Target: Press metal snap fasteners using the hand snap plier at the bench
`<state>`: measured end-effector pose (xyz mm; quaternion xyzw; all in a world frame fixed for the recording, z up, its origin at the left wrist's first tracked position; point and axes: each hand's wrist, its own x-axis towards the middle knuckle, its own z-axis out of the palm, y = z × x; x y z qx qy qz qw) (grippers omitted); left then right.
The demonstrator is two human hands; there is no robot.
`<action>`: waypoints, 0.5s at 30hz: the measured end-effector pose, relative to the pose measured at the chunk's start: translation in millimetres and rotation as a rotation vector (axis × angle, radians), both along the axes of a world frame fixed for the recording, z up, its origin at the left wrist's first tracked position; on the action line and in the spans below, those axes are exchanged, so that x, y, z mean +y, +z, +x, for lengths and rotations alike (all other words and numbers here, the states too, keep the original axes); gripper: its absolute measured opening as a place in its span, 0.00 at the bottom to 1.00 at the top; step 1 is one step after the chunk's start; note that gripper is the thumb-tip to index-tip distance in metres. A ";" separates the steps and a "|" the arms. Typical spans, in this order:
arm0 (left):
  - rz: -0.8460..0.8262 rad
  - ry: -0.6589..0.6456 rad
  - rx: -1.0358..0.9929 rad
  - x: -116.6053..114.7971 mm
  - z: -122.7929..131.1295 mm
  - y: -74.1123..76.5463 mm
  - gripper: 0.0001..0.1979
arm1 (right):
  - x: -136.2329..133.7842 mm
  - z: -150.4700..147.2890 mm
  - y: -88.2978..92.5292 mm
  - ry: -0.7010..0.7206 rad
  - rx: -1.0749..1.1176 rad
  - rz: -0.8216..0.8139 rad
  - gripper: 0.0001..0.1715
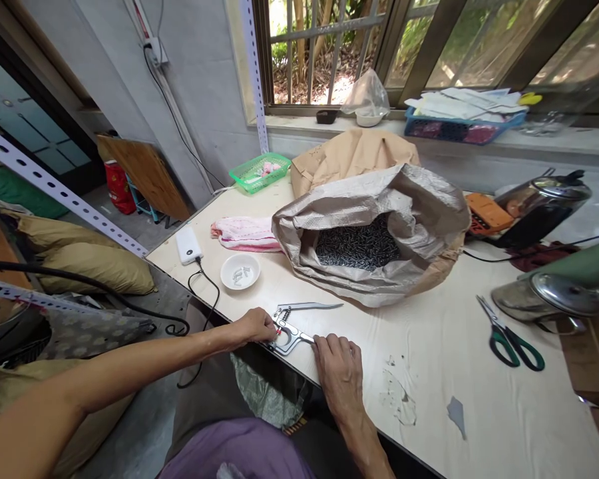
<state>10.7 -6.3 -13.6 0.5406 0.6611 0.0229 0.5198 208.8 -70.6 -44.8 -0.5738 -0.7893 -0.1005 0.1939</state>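
Note:
A metal hand press tool (293, 324) with a long lever is fixed at the near edge of the white table (479, 412). My left hand (253, 326) is closed at the tool's left end, fingers pinched on something too small to make out. Fingers of my right hand (338, 367) are curled and pressed against the tool's right side at the table edge. A small white bowl (240, 271) with a few metal pieces sits just beyond the tool. Behind it, an open sack (374, 233) holds a heap of small dark metal parts.
Green-handled scissors (510, 336) lie to the right. A white power bank (188, 245) with a cable, a folded pink cloth (244, 233) and a green basket (259, 171) are at the far left. A steel kettle (542, 206) and a green machine (564, 286) stand on the right.

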 end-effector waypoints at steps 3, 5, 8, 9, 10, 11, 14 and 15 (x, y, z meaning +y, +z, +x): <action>0.009 0.012 -0.005 -0.6 -0.2 -0.7 0.07 | -1.8 0.6 -1.1 0.003 0.007 -0.008 0.09; 0.008 0.021 0.004 -1.3 0.2 0.6 0.07 | -1.4 4.7 -0.8 0.024 0.030 -0.050 0.09; 0.015 0.018 0.016 -2.0 0.8 3.3 0.06 | 8.2 17.3 2.8 0.121 0.066 -0.184 0.11; 0.016 0.015 0.019 -1.9 0.9 3.9 0.06 | 14.4 22.1 5.0 0.146 0.057 -0.237 0.17; 0.014 0.014 0.021 -1.8 0.9 4.2 0.06 | 21.9 26.5 7.4 0.155 0.034 -0.292 0.27; 0.009 0.016 0.021 -1.6 0.8 4.3 0.06 | 30.2 30.2 10.0 0.151 -0.001 -0.351 0.37; -0.016 0.032 0.004 -1.1 1.1 3.9 0.07 | 54.2 35.5 17.9 0.147 -0.109 -0.534 0.55; -0.026 0.041 -0.007 -1.1 1.4 4.0 0.07 | 60.0 35.6 20.3 0.155 -0.135 -0.584 0.57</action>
